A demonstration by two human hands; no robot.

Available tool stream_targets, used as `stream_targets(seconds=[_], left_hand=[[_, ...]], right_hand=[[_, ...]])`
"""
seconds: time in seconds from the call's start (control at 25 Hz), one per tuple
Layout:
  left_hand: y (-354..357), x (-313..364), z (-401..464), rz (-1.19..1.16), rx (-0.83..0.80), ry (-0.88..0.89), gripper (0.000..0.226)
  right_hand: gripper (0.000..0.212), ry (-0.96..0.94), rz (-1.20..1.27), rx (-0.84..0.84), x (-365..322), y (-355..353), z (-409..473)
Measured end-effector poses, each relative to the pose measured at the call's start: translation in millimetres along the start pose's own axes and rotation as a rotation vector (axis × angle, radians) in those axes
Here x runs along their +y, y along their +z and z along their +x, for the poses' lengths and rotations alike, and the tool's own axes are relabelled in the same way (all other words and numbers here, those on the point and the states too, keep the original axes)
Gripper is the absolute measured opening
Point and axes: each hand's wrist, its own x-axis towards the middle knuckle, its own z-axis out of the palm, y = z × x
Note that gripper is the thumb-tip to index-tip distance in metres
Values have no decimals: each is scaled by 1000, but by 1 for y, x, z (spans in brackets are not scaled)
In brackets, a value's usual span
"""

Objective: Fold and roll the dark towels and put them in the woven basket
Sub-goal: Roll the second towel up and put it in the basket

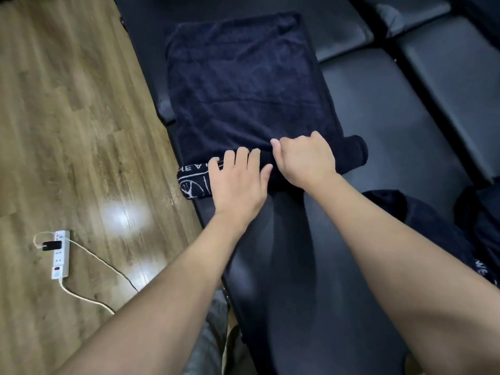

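Note:
A dark navy towel (pixel 243 85) lies folded flat on a black padded bench (pixel 378 117). Its near end is rolled into a tight tube with white lettering showing at the left end. My left hand (pixel 238 180) lies on the roll with its fingers fairly straight, pressing it. My right hand (pixel 305 158) sits just to the right on the same roll, fingers curled over the rolled edge. The roll's right end sticks out past my right hand. The woven basket is out of view.
More dark towels (pixel 433 226) lie heaped on the bench at the right. Wooden floor (pixel 67 117) runs along the left, with a white power strip (pixel 61 253) and its cord. Other black cushions fill the upper right.

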Motion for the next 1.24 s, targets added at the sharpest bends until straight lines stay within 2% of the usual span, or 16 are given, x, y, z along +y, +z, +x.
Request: stream_targets(seconds=[0.04,0.12,0.24,0.32,0.4,0.52,0.6,0.64,0.68,0.84,0.96,1.04,1.12,1.24], left_hand=[[-1,-3,7,-4,-20,15,49],[-2,-9,22,21,-15,54,49],[-2,-9,34,28,-29,25,53],[-4,-8,40,-7,-45,6,56],[-5,-10,37,-27,-10,17,51],[2,-14,16,-47,95,114,32],[8,-15,12,-26,141,163,33],[8,-17,21,-6,138,169,34],[6,-17,32,12,127,163,36],[-1,-15,61,24,29,94,46],[-4,-13,61,-7,3,30,46],[-6,-12,53,-45,56,26,43],[-6,-18,41,-69,105,70,38],[0,-34,29,5,95,125,38]], right_hand=[[50,7,-5,-53,0,-2,0],[49,17,-19,-13,-2,-4,-6],[34,18,-51,218,-19,1,-23],[33,39,-14,306,-25,3,-23],[38,79,23,271,-23,2,-14],[39,82,55,34,-20,0,5],[40,112,121,-95,-16,-1,19],[41,126,138,-107,-15,-3,24],[39,126,131,-81,-15,-6,24],[30,75,-21,287,-22,3,-11],[32,35,-24,398,-23,15,-18],[32,-2,-66,431,-19,14,-10],[35,-34,-92,379,-16,10,0],[41,-25,2,91,-17,2,21]])
